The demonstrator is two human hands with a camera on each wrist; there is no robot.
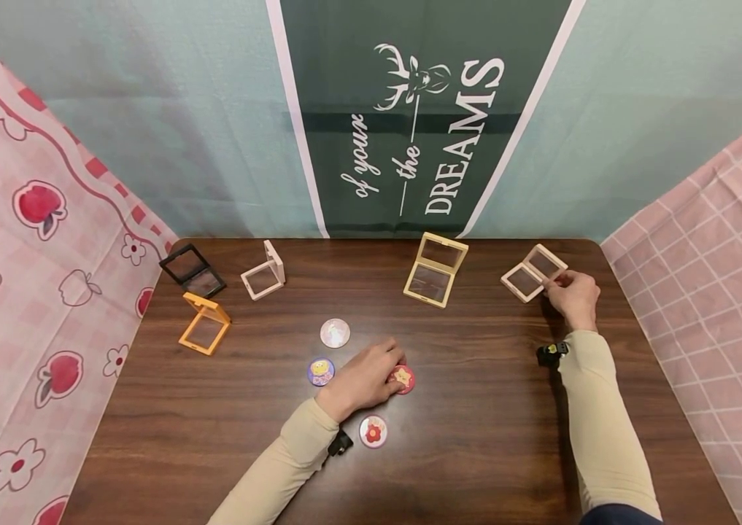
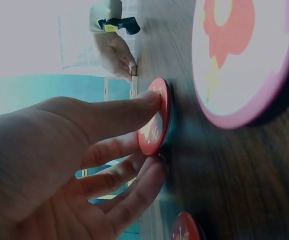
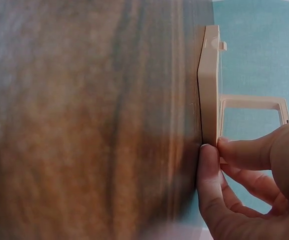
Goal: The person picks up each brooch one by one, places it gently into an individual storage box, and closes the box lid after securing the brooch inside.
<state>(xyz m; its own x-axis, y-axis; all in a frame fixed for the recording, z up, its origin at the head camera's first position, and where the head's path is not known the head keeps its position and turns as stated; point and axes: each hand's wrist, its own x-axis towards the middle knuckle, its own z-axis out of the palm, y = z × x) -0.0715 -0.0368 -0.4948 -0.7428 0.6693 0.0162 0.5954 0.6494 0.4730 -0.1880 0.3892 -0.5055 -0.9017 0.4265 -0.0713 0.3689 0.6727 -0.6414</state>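
Black case (image 1: 191, 271), orange case (image 1: 203, 323), yellow case (image 1: 435, 270); silvery badge (image 1: 334, 332), possibly holographic.

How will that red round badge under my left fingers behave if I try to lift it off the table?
The red badge looks thin, stiff and probably light. Lying flat on the smooth wooden table, it may slide before lifting. Tipped on edge, as in the left wrist view, it could roll.

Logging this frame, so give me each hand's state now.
Left hand: pinches the red badge on the table.
Right hand: grips the edge of the pink frame case.
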